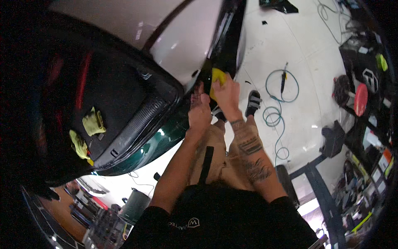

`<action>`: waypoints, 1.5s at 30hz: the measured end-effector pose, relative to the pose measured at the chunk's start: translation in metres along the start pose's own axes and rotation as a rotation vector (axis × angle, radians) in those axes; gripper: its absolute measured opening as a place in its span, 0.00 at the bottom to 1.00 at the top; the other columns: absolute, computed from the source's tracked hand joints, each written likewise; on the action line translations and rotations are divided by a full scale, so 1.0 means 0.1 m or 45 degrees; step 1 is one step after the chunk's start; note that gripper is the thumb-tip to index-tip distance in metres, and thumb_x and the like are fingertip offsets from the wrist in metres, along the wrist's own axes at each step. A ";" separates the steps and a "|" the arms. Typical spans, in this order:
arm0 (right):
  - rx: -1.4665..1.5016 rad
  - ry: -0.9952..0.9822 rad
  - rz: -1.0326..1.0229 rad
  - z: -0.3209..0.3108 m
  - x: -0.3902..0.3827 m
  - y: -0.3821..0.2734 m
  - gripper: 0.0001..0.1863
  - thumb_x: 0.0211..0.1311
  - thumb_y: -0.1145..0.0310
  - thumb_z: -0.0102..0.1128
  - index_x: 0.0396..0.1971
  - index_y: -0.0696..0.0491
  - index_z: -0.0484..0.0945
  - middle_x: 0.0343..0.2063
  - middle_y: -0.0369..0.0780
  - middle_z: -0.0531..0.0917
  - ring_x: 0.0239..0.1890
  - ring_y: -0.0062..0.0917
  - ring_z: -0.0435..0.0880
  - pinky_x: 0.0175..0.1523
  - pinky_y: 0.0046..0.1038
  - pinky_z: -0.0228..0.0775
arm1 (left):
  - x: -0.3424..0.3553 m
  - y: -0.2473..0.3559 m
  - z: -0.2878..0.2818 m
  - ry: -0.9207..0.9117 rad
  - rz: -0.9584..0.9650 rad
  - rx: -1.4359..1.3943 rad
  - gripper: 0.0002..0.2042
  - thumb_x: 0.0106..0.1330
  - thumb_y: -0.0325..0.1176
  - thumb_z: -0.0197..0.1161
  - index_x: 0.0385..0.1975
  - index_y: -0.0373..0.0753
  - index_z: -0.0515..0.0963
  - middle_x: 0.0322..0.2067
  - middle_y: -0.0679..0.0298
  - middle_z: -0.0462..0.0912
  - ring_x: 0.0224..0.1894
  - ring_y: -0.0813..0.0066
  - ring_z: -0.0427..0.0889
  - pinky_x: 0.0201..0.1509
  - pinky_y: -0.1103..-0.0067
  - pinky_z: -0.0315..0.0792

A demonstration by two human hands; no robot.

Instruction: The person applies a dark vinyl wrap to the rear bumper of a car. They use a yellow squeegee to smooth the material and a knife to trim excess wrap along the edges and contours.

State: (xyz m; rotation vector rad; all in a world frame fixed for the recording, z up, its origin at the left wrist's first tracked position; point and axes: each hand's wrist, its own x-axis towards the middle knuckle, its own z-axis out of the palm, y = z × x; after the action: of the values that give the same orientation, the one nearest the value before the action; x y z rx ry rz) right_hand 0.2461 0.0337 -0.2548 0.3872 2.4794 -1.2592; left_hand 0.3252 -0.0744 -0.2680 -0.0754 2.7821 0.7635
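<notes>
My right hand [226, 96] is closed on a yellow piece [218, 77], maybe a pad or squeegee, pressed against glossy black trim [226, 54] at the car's edge. Right beside it, my left hand [200, 113] has its fingers curled against the dark, shiny car edge. What those fingers hold, if anything, is too blurred to make out. Left of my hands, the car's dark cargo opening [120, 83] has a ribbed black sill [139, 122] above a green bumper [145, 150].
A folded yellow-green cloth [93, 121] and another crumpled cloth [78, 144] lie in the cargo area. A teal hose [272, 117] coils on the white floor to my right. Beyond are a red-topped stool [360, 99] and cluttered shelves; behind stands a grey bin [134, 206].
</notes>
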 end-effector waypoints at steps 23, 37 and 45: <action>0.509 0.236 -0.082 0.48 -0.13 -0.06 0.11 0.62 0.71 0.54 0.34 0.65 0.76 0.26 0.51 0.82 0.29 0.42 0.81 0.37 0.35 0.71 | -0.38 -0.08 -0.17 0.037 -0.275 -0.257 0.34 0.57 0.16 0.46 0.67 0.29 0.46 0.61 0.40 0.64 0.63 0.42 0.66 0.62 0.59 0.68; 0.818 -0.110 0.169 1.26 -1.12 -0.10 0.16 0.63 0.63 0.58 0.36 0.64 0.77 0.26 0.54 0.82 0.32 0.50 0.82 0.36 0.42 0.72 | -1.63 -0.65 0.26 -0.126 -0.307 0.281 0.39 0.60 0.38 0.62 0.67 0.26 0.50 0.67 0.36 0.50 0.70 0.43 0.50 0.72 0.61 0.50; 0.907 -0.421 0.353 1.16 -0.89 0.15 0.19 0.63 0.58 0.61 0.33 0.63 0.78 0.27 0.47 0.83 0.30 0.36 0.82 0.35 0.34 0.72 | -1.31 -0.34 0.63 -0.169 -0.500 0.103 0.37 0.57 0.49 0.62 0.63 0.34 0.61 0.59 0.44 0.66 0.65 0.43 0.60 0.70 0.57 0.51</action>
State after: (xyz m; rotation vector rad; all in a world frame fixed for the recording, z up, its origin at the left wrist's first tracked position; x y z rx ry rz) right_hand 0.3522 -0.0604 -0.2932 0.6044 1.5847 -1.8681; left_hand 0.4705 -0.0742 -0.3035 -0.5175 2.5508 0.5343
